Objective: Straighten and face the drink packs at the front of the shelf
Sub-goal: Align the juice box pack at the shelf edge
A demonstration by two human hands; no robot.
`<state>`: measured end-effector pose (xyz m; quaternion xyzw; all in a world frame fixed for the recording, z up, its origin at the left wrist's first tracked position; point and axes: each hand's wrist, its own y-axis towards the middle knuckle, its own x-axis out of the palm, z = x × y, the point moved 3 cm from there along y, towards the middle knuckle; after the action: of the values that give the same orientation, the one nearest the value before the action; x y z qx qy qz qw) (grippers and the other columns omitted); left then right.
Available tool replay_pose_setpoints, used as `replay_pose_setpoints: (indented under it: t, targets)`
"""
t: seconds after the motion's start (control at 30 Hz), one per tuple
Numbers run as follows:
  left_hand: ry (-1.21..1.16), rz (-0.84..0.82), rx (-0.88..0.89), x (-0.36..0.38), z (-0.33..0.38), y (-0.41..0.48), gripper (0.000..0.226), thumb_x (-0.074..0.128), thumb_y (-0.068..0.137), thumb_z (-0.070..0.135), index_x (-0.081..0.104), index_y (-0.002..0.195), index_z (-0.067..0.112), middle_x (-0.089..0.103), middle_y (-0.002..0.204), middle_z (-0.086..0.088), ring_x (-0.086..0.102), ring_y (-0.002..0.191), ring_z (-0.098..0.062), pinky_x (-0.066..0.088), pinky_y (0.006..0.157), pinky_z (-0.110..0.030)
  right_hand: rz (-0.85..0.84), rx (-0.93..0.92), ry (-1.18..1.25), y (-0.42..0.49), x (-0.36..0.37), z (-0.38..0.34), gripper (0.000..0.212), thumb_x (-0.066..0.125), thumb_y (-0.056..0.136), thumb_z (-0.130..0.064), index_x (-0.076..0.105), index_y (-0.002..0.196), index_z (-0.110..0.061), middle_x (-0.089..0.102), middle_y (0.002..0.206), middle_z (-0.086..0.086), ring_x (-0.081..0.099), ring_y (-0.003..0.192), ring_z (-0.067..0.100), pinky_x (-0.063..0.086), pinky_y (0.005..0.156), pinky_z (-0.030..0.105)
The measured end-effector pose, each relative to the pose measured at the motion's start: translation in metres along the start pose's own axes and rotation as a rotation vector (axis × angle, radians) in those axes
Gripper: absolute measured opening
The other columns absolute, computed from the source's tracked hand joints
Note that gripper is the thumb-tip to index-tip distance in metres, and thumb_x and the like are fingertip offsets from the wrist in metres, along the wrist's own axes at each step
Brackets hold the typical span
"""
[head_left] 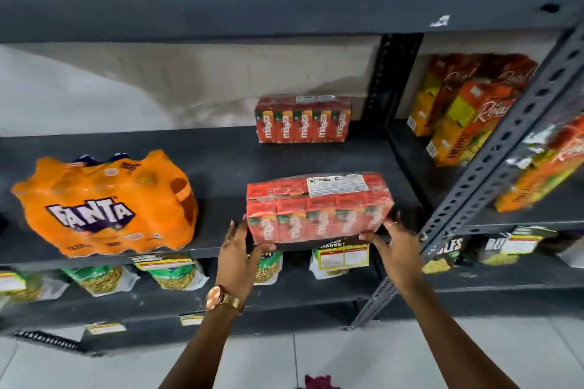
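Note:
A red shrink-wrapped Maaza juice pack [319, 208] sits at the front edge of the dark grey shelf [221, 167], slightly skewed. My left hand [240, 249] grips its lower left corner, and my right hand [392, 240] holds its right end, fingers spread along the side. A second Maaza pack [303, 120] stands upright at the back of the same shelf. An orange Fanta multipack [104, 205] rests at the front left, its label facing out and its base overhanging the edge a little.
A perforated metal upright [493, 174] runs diagonally just right of my right hand. Tall Real juice cartons [467, 110] fill the neighbouring bay. Snack bags [170, 275] and price tags [343, 254] sit on the shelf below. Tiled floor lies underneath.

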<state>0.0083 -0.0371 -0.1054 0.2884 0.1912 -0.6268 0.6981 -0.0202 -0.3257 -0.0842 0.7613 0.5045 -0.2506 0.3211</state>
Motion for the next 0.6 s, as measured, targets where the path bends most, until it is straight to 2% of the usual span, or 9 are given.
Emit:
replay_pose_setpoints:
  t: [0.07, 0.1, 0.2, 0.3, 0.37, 0.43, 0.5, 0.6]
  targets:
    - [-0.021, 0.038, 0.03, 0.0, 0.002, -0.002, 0.04, 0.076, 0.076, 0.012, 0.058, 0.112, 0.009, 0.068, 0.109, -0.011, 0.061, 0.109, -0.039, 0.053, 0.089, -0.05, -0.012, -0.05, 0.01, 0.002, -0.001, 0.003, 0.03, 0.076, 0.076, -0.016, 0.069, 0.1, 0.0, 0.071, 0.093, 0.021, 0.057, 0.071, 0.02, 0.034, 0.059, 0.011]
    - [-0.036, 0.047, 0.036, -0.001, 0.004, -0.003, 0.037, 0.076, 0.076, 0.01, 0.059, 0.108, 0.01, 0.068, 0.104, -0.006, 0.064, 0.103, -0.034, 0.055, 0.087, -0.042, -0.02, -0.077, 0.015, 0.003, -0.002, 0.005, 0.03, 0.076, 0.076, -0.016, 0.069, 0.101, -0.001, 0.071, 0.094, 0.019, 0.06, 0.074, 0.02, 0.035, 0.061, 0.008]
    - [-0.073, 0.059, 0.045, -0.001, 0.01, -0.004, 0.033, 0.078, 0.074, 0.008, 0.059, 0.1, 0.013, 0.064, 0.096, 0.002, 0.067, 0.086, -0.021, 0.047, 0.07, -0.011, -0.046, -0.109, 0.037, 0.005, -0.002, 0.014, 0.029, 0.074, 0.079, -0.017, 0.069, 0.105, -0.006, 0.071, 0.1, 0.016, 0.067, 0.088, 0.028, 0.034, 0.064, 0.013]
    - [-0.125, 0.052, 0.047, -0.002, 0.014, -0.002, 0.036, 0.079, 0.072, 0.006, 0.058, 0.1, 0.015, 0.064, 0.096, 0.001, 0.063, 0.083, -0.009, 0.044, 0.066, -0.001, -0.028, -0.123, 0.057, 0.004, 0.0, 0.017, 0.029, 0.074, 0.079, -0.014, 0.069, 0.106, -0.005, 0.07, 0.104, 0.018, 0.065, 0.084, 0.021, 0.039, 0.068, 0.013]
    - [-0.145, 0.067, 0.03, -0.002, 0.017, -0.001, 0.039, 0.08, 0.07, 0.004, 0.057, 0.099, 0.017, 0.062, 0.097, 0.004, 0.061, 0.084, -0.005, 0.046, 0.069, -0.004, -0.049, -0.136, 0.065, 0.005, 0.001, 0.019, 0.03, 0.073, 0.08, -0.015, 0.068, 0.109, -0.007, 0.07, 0.106, 0.017, 0.067, 0.081, 0.021, 0.046, 0.069, 0.017]
    - [-0.125, 0.101, 0.028, -0.002, 0.021, -0.003, 0.037, 0.081, 0.069, 0.004, 0.06, 0.099, 0.012, 0.06, 0.093, 0.01, 0.063, 0.084, -0.012, 0.054, 0.075, -0.023, -0.054, -0.151, 0.061, 0.005, 0.004, 0.023, 0.03, 0.073, 0.08, -0.015, 0.067, 0.109, -0.007, 0.07, 0.109, 0.016, 0.069, 0.083, 0.024, 0.05, 0.068, 0.019]
    - [-0.087, 0.135, 0.036, -0.001, 0.023, -0.006, 0.038, 0.082, 0.067, 0.005, 0.061, 0.099, 0.007, 0.06, 0.089, 0.013, 0.066, 0.087, -0.023, 0.055, 0.083, -0.042, -0.047, -0.168, 0.035, 0.004, 0.006, 0.025, 0.029, 0.074, 0.079, -0.015, 0.067, 0.106, -0.007, 0.07, 0.11, 0.016, 0.069, 0.091, 0.029, 0.053, 0.07, 0.023]
    - [-0.029, 0.161, 0.037, 0.0, 0.025, -0.009, 0.039, 0.082, 0.067, 0.008, 0.061, 0.099, 0.005, 0.064, 0.09, 0.005, 0.066, 0.091, -0.032, 0.048, 0.092, -0.059, -0.038, -0.197, -0.003, 0.002, 0.007, 0.026, 0.028, 0.074, 0.08, -0.018, 0.066, 0.105, -0.007, 0.069, 0.114, 0.016, 0.065, 0.106, 0.036, 0.058, 0.081, 0.041]
